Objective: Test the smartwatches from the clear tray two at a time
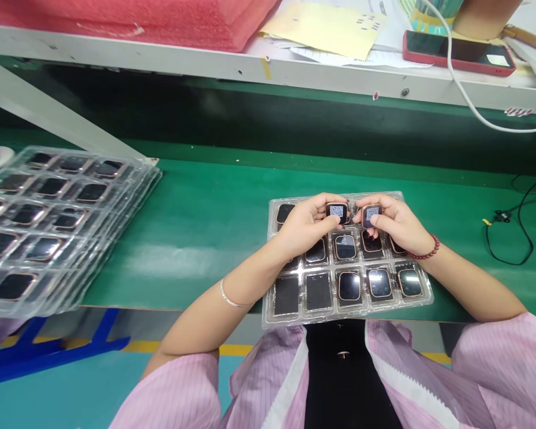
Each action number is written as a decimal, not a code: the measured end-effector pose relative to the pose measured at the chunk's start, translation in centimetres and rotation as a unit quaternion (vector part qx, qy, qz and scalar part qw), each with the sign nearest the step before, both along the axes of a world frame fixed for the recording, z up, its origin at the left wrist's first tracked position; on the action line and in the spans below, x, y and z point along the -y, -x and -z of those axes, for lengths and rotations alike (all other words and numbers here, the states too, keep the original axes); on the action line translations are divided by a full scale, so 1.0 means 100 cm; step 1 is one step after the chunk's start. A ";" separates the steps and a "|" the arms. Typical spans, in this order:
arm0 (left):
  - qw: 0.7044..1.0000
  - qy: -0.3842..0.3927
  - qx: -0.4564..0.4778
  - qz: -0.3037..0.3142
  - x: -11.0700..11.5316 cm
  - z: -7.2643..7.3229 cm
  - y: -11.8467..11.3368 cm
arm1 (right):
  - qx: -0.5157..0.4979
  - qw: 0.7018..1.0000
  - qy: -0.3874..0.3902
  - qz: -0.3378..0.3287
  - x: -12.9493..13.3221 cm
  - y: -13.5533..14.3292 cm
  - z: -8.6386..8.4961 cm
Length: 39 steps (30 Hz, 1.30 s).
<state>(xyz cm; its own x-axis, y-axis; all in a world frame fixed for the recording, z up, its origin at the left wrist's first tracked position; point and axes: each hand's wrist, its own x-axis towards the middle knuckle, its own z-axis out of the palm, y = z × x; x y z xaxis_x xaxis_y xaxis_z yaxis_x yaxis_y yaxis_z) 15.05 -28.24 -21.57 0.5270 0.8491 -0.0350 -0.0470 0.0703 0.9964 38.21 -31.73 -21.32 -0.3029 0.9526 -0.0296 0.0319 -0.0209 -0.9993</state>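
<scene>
Over a clear plastic tray [312,316] of square watch bodies, my left hand [304,225] pinches one watch [337,211] between thumb and fingers. My right hand [395,225] grips a second watch [371,215] beside it. Both lit screens show a square code and face up, with a small gap between them. In the tray's front row, three watches, one being the dark-screened watch [349,286], sit in the right-hand pockets. The two front-left pockets hold no watch. My hands partly cover the back row.
At the left stands a stack of similar filled trays [92,241]. A shelf [205,64] crosses above the green table [196,226], bearing red foam [161,21], papers and a red-cased phone [458,52]. A black cable [520,223] lies at the right.
</scene>
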 end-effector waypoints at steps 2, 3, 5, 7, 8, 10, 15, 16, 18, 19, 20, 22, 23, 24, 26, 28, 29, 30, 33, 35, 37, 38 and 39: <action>1.000 0.000 0.010 0.004 0.001 -0.001 -0.001 | 0.004 1.000 -0.003 -0.001 0.001 0.001 0.001; 1.000 -0.003 0.010 0.006 0.001 -0.001 -0.001 | 0.003 1.000 -0.006 -0.001 0.001 0.002 0.001; 1.000 -0.012 0.005 0.005 0.001 -0.001 -0.001 | 0.001 1.000 -0.014 -0.004 0.002 0.003 0.002; 1.000 -0.015 0.001 0.001 0.001 -0.001 -0.002 | 0.003 1.000 -0.018 -0.008 0.002 0.003 0.002; 1.000 -0.015 0.000 -0.001 0.001 -0.001 -0.002 | 0.006 1.000 -0.018 -0.009 0.002 0.003 0.002; 1.000 -0.014 0.001 -0.002 0.001 -0.001 -0.002 | 0.012 1.000 -0.019 -0.010 0.002 0.003 0.002; 1.000 -0.024 -0.006 0.003 0.000 0.000 -0.001 | 0.012 1.000 -0.026 -0.009 0.002 0.003 0.003; 1.000 -0.027 -0.009 0.002 0.000 0.001 -0.001 | 0.012 1.000 -0.026 -0.010 0.002 0.004 0.003; 0.999 -0.030 -0.011 0.000 0.000 0.001 -0.001 | 0.015 0.999 -0.026 -0.012 0.002 0.004 0.003; 0.999 -0.031 -0.010 0.000 0.000 0.001 -0.001 | 0.017 0.999 -0.025 -0.012 0.002 0.004 0.003; 0.999 -0.032 -0.008 0.000 0.000 0.001 -0.001 | 0.017 0.999 -0.026 -0.012 0.002 0.004 0.003; 0.999 -0.034 -0.002 0.003 0.000 0.001 -0.002 | 0.014 0.999 -0.030 -0.012 0.002 0.004 0.002; 0.999 -0.034 -0.001 0.004 0.000 0.001 -0.002 | 0.011 0.999 -0.032 -0.012 0.002 0.004 0.002; 0.999 -0.034 0.000 0.005 0.000 0.002 -0.002 | 0.009 0.999 -0.033 -0.013 0.002 0.004 0.002; 0.999 -0.034 -0.003 0.003 0.000 0.002 -0.002 | 0.011 0.999 -0.034 -0.014 0.002 0.004 0.003; 0.999 -0.033 -0.007 -0.001 0.000 0.003 -0.001 | 0.017 0.999 -0.033 -0.014 0.002 0.004 0.003; 0.999 -0.034 -0.006 -0.002 0.000 0.003 -0.001 | 0.020 0.999 -0.034 -0.014 0.002 0.004 0.003; 0.999 -0.034 -0.005 -0.001 0.000 0.003 -0.001 | 0.022 0.999 -0.035 -0.014 0.002 0.004 0.003; 0.999 -0.036 -0.001 0.005 0.001 0.003 -0.001 | 0.023 0.999 -0.036 -0.014 0.003 0.004 0.002; 0.999 -0.038 0.000 0.008 0.001 0.002 -0.001 | 0.023 0.999 -0.035 -0.017 0.003 0.003 0.002; 0.999 -0.039 -0.002 0.016 0.001 0.003 0.000 | 0.027 0.999 -0.032 -0.021 0.003 0.002 0.002; 0.999 -0.038 -0.002 0.019 0.001 0.003 0.000 | 0.031 0.999 -0.033 -0.025 0.003 0.002 0.003; 0.999 -0.038 0.000 0.021 0.001 0.004 0.000 | 0.036 0.998 -0.039 -0.028 0.003 0.002 0.004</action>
<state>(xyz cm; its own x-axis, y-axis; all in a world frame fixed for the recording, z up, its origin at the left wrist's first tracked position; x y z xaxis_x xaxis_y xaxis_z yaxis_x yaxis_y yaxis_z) 15.10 -28.31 -21.92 0.5619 0.8267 0.0281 -0.0449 -0.0035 0.9990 38.01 -32.03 -21.69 -0.3554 0.9345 0.0206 0.1021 0.0607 -0.9929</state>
